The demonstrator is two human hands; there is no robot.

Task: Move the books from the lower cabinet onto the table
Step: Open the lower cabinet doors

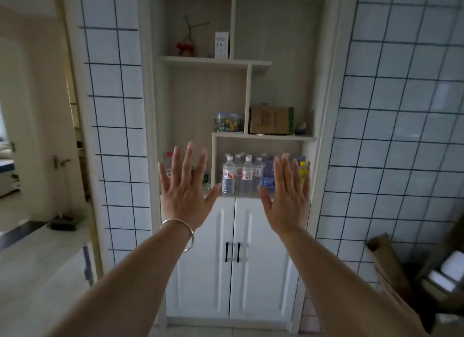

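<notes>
the lower cabinet point(233, 256) is at 6 o'clock in the view. it is white, tall and stands upright, with two doors side by side. both doors are shut, and two thin black handles point(232, 252) sit close together in the middle. the books cannot be seen; nothing inside the cabinet shows.

just above the doors, an open shelf box point(261, 165) holds a bunch of water bottles point(241, 175) standing upright, most with white caps. one blue bottle point(268, 175) and one yellow bottle point(303, 172) stand at the 3 o'clock side of the bunch. on the shelf above them sits a clear tub point(229, 122) with small coloured things inside, and beside it, at its 3 o'clock side, a brown cardboard box point(271, 120). high up at 12 o'clock stand a small white box point(221, 45) and a little decoration point(187, 43).

the left hand point(187, 193) is held up flat in front of the shelves, fingers spread wide, grip released and holding nothing. a silver bangle point(183, 233) is on its wrist. the right hand point(288, 198) is up the same way, fingers straight, grip released and bare. both hands are apart from the cabinet doors.

at 8 o'clock is a pale tabletop point(37, 274).
</notes>
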